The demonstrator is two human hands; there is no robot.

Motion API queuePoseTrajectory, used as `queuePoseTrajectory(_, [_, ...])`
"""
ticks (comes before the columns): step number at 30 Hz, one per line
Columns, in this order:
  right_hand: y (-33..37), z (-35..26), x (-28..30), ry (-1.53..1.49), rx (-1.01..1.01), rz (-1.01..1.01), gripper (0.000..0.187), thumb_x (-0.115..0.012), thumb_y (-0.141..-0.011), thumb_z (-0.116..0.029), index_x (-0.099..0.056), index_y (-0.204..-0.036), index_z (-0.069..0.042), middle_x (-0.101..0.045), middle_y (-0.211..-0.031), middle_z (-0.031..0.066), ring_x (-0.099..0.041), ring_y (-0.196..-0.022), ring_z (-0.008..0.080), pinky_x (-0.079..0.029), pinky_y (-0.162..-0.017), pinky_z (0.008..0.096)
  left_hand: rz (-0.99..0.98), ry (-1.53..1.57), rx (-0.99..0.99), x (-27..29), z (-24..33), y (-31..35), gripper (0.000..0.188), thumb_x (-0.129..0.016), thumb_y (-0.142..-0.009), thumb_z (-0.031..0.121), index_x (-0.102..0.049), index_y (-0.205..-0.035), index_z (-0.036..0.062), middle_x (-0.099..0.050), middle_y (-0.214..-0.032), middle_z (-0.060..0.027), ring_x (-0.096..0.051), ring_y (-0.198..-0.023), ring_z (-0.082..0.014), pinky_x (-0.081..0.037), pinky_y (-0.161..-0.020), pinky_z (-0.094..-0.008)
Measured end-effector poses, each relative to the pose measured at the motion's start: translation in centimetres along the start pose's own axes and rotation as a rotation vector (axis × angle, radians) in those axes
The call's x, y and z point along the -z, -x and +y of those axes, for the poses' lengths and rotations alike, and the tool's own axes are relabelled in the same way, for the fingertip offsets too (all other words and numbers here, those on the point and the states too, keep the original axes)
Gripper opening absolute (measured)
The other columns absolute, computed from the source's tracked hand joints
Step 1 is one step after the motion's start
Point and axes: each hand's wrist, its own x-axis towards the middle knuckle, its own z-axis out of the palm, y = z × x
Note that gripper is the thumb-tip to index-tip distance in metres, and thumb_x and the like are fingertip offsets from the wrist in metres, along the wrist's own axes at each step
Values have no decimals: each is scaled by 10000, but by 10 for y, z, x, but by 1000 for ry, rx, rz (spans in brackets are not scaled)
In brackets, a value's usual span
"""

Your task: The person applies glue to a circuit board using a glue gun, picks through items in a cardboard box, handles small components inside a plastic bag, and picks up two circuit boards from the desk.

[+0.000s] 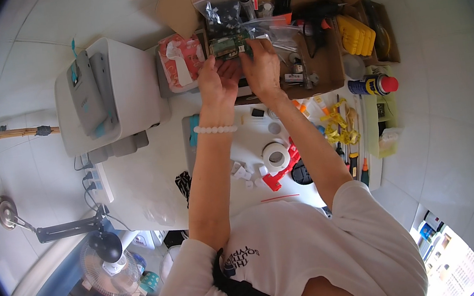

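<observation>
A green circuit board (228, 47) is held level over the near left part of an open cardboard box (329, 55). My left hand (219, 81) is at its left end, thumb up against the edge and fingers curled beneath. At the board's right end, my right hand (262, 70) grips with bent fingers, its fingertips partly hidden. Just beyond the board lies a clear zip bag (222, 13) of small dark parts. Another clear bag (278, 31) rests inside the box to the right, near small bottles and metal pieces.
Left of the box sits a red tissue pack (182, 62), beside a white printer-like machine (130, 90). On the white table are a tape roll (276, 156), a red tool (274, 182) and a yellow tape measure strip (339, 128). A spray can (369, 85) stands right.
</observation>
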Motion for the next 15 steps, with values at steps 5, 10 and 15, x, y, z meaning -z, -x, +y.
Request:
queuePoseTrajectory(5, [6,6,-4,-40,27,-8,284,-619,-751,-54,-585,-1027,0,-569,-1050,190,-537,-959,394,-481,-768,463,60,-80,-36,-10,-1,5,439,-431,-940,287,-380,-1186,-73,-450,-1160,-226,-462,-1087,-341,-396,-981,-455])
queuePoseTrajectory(10, [12,1,-7,77,92,-6,306,-624,-729,-40,-614,-1034,-19,-547,-1134,189,-536,-1003,390,-478,-820,433,-12,-140,-30,-6,5,0,475,-470,-925,300,-369,-1192,-78,-468,-1151,-226,-483,-1065,-337,-407,-962,-454])
queuePoseTrajectory(15, [16,2,2,132,123,-98,331,-629,-683,-21,-588,-1011,-31,-477,-1202,181,-463,-1089,392,-493,-807,451,-5,-282,-1,-7,6,2,543,-523,-905,310,-341,-1247,-69,-424,-1229,-226,-438,-1142,-338,-374,-988,-471])
